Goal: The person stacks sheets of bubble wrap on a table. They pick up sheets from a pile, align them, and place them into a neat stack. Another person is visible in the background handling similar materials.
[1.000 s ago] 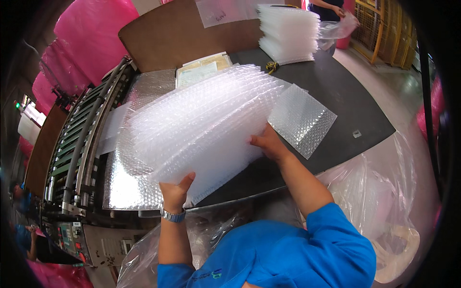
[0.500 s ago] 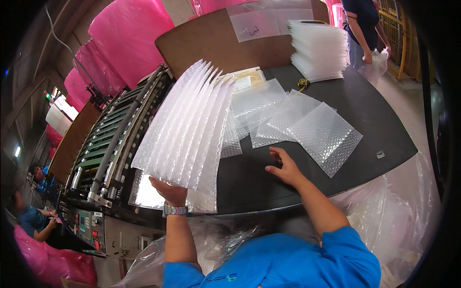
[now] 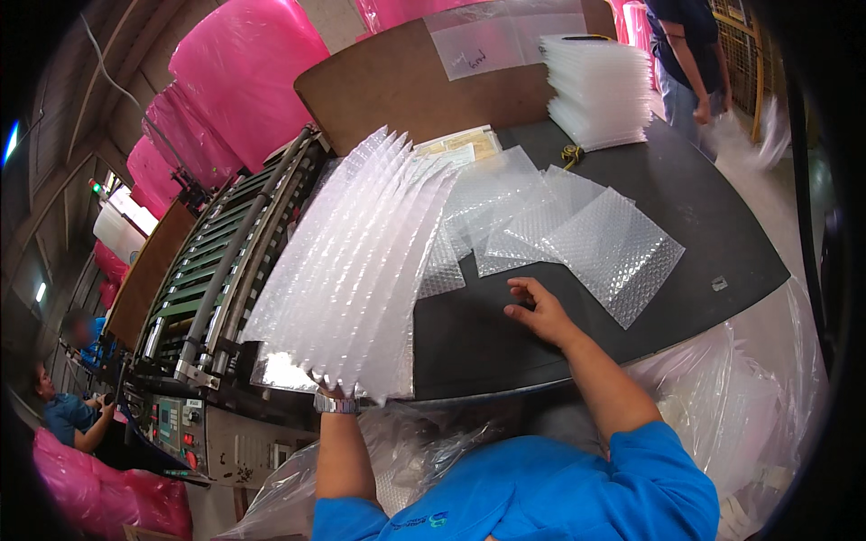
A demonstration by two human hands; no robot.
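Observation:
A thick, fanned stack of clear bubble-wrap bags (image 3: 352,261) leans at the left of the black table. My left hand (image 3: 334,390) is at its lower edge and grips it, the fingers mostly hidden behind the plastic; a metal watch is on that wrist. Beneath the stack, a shiny flat sheet (image 3: 280,371) shows. My right hand (image 3: 541,311) hovers over the table with fingers apart and slightly curved, holding nothing. Just beyond it, several loose bubble-wrap bags overlap, the nearest bag (image 3: 618,257) lying to its right.
A tall pile of bubble-wrap bags (image 3: 595,95) stands at the back right, a yellow tape measure (image 3: 572,156) beside it. A roller machine (image 3: 221,261) adjoins the black table (image 3: 722,216) on the left. Clear plastic (image 3: 713,388) bulges along the front edge. Other people stand at far right and left.
The fanned stack has sunk toward me and spread slightly right, covering most of my left hand. My right hand stays nearly still. The person at far right has swung a clear plastic bag outward.

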